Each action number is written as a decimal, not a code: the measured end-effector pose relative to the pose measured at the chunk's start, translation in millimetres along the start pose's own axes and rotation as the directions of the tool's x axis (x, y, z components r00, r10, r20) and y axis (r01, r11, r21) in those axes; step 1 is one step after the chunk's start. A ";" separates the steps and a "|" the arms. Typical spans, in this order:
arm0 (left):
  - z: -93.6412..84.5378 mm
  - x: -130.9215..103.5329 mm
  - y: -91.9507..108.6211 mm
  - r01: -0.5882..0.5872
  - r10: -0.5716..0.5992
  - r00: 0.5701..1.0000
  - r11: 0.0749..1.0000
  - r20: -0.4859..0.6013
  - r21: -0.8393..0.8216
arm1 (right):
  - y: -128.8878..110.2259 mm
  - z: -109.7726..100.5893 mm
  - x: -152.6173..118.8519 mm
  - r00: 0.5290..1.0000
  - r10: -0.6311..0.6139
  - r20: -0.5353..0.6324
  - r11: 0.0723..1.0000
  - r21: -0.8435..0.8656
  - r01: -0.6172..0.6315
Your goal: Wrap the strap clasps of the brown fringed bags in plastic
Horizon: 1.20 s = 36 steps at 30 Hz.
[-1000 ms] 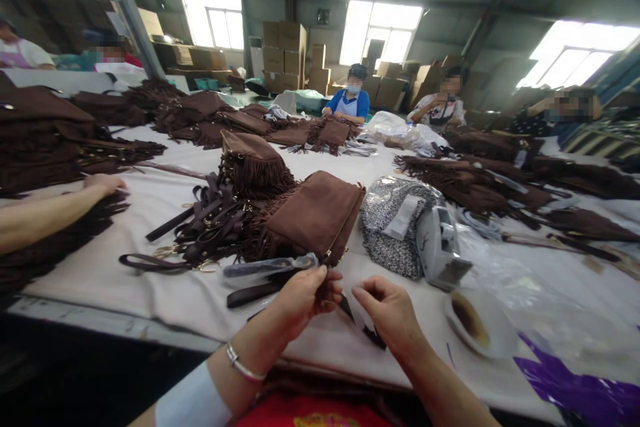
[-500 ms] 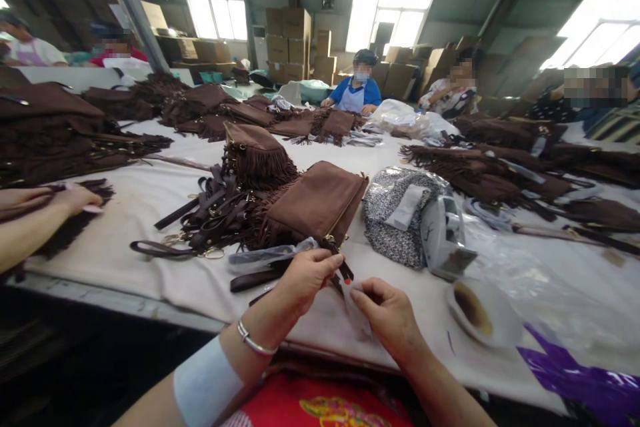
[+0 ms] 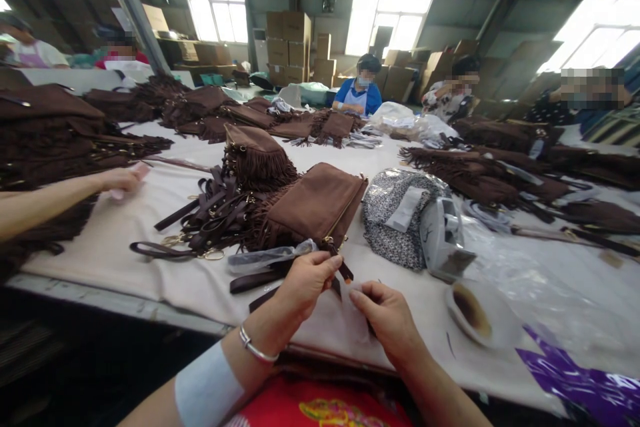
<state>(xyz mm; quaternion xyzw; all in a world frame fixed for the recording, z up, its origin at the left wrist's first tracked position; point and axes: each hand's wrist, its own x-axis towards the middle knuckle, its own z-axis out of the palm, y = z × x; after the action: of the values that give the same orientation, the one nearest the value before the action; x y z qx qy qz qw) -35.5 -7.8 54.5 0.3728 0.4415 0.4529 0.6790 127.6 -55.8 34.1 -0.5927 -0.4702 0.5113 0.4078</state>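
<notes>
My left hand (image 3: 309, 280) is closed in a pinch on a dark brown wrist strap (image 3: 345, 271), close to the zipper end of a brown fringed bag (image 3: 320, 203). Just to its right, my right hand (image 3: 387, 317) pinches a translucent plastic sleeve (image 3: 354, 325). The strap's end meets the mouth of the sleeve, with a small orange spot there; how far it reaches inside is unclear. Beside my left wrist lies a strap in a clear plastic sleeve (image 3: 270, 257). Behind it is a pile of dark straps with metal rings (image 3: 213, 210).
A plastic-wrapped black-and-white woven item (image 3: 400, 213) stands right of the bag, near a tape roll (image 3: 473, 310). Purple plastic (image 3: 580, 370) lies at the right edge. A co-worker's hand (image 3: 120, 180) reaches in from the left. Stacks of brown bags (image 3: 45, 120) line the table.
My hands stay nearly in place at the strap, and more of the sleeve shows below my right fingers. The co-worker's hand on the left has moved right and away from the brown fringe, holding something pinkish.
</notes>
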 end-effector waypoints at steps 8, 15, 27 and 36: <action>-7.8 -3.9 5.7 0.012 -0.013 1.000 0.995 0.009 0.099 | -8.0 7.6 1.5 1.000 -0.019 0.016 1.000 0.014 0.019; -7.6 -8.4 10.2 0.023 -0.013 0.997 0.992 -0.081 0.123 | -25.6 17.5 22.4 0.997 -0.070 0.011 0.997 0.030 0.070; -2.2 -17.2 -6.1 0.058 -0.070 0.987 0.994 -0.144 -0.088 | -49.7 38.1 48.6 0.993 -0.112 -0.041 0.981 0.153 0.117; 3.2 -3.3 -16.0 -0.037 -0.001 0.973 0.986 -0.232 -0.160 | -51.9 20.4 37.9 0.979 -0.198 0.046 0.978 -0.053 0.200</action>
<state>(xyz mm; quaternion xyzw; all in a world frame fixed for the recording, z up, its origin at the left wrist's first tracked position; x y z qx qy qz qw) -28.6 -16.2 41.9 0.2648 0.4755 0.5338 0.6472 101.5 -7.1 72.7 -0.5436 -0.5497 0.4661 0.4301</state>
